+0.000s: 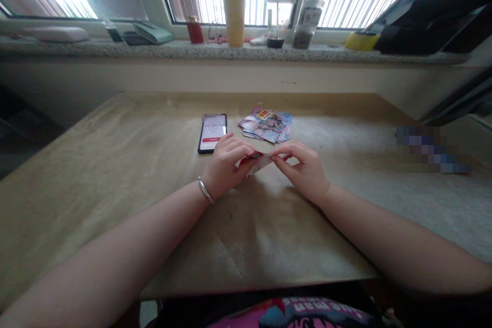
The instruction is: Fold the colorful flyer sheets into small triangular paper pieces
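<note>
A small folded piece of printed paper (257,163), white with red and dark parts, is held up between my two hands just above the table. My left hand (226,165), with a silver bracelet at the wrist, is closed on its left part. The fingertips of my right hand (302,166) pinch its right corner. Just beyond the hands lies a loose pile of colourful printed sheets (267,125). A phone (212,133) with a lit screen showing digits and a red button lies flat by my left hand.
The table (115,184) has a tan cover. A blurred bluish item (432,151) lies at its right side. On the windowsill (154,51) stand a tall yellowish cylinder (235,5), a red container (195,29), a clear cup (305,25) and a large black object (426,15).
</note>
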